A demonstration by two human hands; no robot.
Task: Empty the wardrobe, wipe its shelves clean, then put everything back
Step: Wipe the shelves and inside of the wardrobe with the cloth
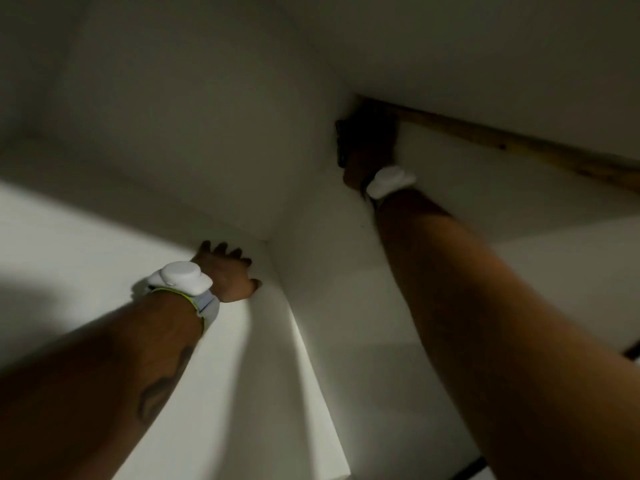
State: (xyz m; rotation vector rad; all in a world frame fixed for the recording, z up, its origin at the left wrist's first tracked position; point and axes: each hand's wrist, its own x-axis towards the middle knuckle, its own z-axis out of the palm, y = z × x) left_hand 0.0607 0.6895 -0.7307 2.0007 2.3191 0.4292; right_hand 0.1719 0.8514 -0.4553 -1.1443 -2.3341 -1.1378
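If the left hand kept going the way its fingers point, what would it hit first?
The left hand would meet the shaded white panel just past its fingertips. Depth is unclear; they may already touch.

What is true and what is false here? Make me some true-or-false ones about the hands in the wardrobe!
1. Both hands reach into a white wardrobe. True.
2. The left hand holds a folded shirt. False: it holds nothing and rests on a white panel.
3. Each wrist wears a white band. True.
4. The right hand rests beside the left one. False: it is apart, in a dark corner next to a wooden strip.
5. Clothes fill the wardrobe. False: no clothes show, only bare white surfaces.
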